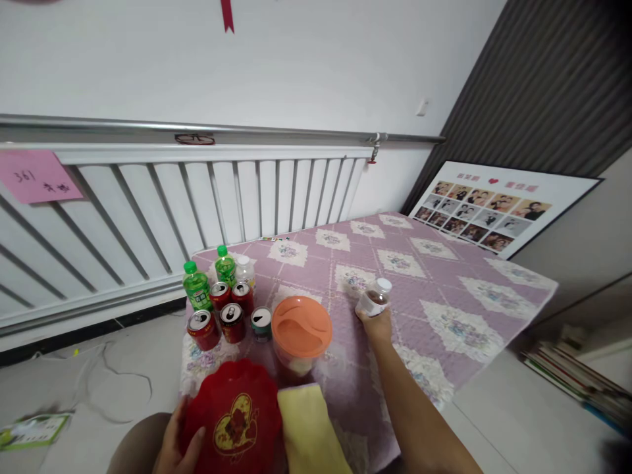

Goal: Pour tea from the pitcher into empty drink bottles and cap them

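My right hand (378, 326) is closed around the lower part of a clear bottle (374, 298) with a white cap and brownish contents, tilted slightly on the bedspread-like cloth. My left hand (178, 442) grips the left rim of a red scalloped plate (264, 401) with a gold heart, its thumb lying over the inside. Just beyond the plate stands a container with an orange lid (302, 326). Beside the plate lies a folded yellow cloth (312, 431). To the left of the container are a green can (261, 324) and several red cans (232, 322).
Two green-capped bottles (197, 289) and a white-capped clear bottle (245, 271) stand behind the cans. The purple patterned cloth (316, 270) covers the table. A white radiator (276, 197) runs along the wall. A framed photo board (474, 210) leans at the right.
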A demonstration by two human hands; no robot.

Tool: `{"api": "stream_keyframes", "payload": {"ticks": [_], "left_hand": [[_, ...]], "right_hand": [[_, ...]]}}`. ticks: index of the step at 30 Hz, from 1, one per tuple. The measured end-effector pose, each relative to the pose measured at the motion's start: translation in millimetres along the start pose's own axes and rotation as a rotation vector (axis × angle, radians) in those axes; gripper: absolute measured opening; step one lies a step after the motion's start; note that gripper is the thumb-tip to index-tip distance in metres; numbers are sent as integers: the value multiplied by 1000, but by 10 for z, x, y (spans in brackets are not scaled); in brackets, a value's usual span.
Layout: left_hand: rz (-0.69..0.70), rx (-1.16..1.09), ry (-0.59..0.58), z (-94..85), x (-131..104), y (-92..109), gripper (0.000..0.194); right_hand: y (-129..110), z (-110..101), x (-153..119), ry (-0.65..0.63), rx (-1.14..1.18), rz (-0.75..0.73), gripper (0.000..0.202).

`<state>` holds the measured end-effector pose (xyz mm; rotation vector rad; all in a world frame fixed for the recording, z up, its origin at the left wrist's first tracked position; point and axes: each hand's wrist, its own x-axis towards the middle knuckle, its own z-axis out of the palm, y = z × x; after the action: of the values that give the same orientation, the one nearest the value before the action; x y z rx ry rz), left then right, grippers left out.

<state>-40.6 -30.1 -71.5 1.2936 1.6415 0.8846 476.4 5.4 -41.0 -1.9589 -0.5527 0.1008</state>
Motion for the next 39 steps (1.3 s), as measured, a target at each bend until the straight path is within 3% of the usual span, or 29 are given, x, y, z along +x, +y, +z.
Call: {"api": "stream_keyframes", "payload": {"ticks": [9,13,15,21,24,27,33,39], "left_hand": [[-14,-118,-66,59,-43,-39,77],[22,-143,-77,55,-54,-39,74],[40,-147,-74,54,-62,-39,71],[85,-172,-77,53,-80,-23,67],[100,-184,-63,53,-82,-20,67],[128,-215,-54,41,-88,-33,62],[212,-297,-56,39,-69,-108,59],[101,-506,-85,37,-43,-104,60]], "right_hand": [[-22,-41,-162,-30,-5,216,37],[17,-188,-583,-22,12,247,41],[29,-291,-908,-50,36,212,59],[-1,-546,-2125,-201,64,-13,62],[-28,-526,-2687,-257,-39,-369,50],[-65,-417,-3078,-262,-167,-650,43],[-140,-236,-3268,-232,-574,-816,36],[-170,-222,-3212,-242,-663,-826,35]]}}
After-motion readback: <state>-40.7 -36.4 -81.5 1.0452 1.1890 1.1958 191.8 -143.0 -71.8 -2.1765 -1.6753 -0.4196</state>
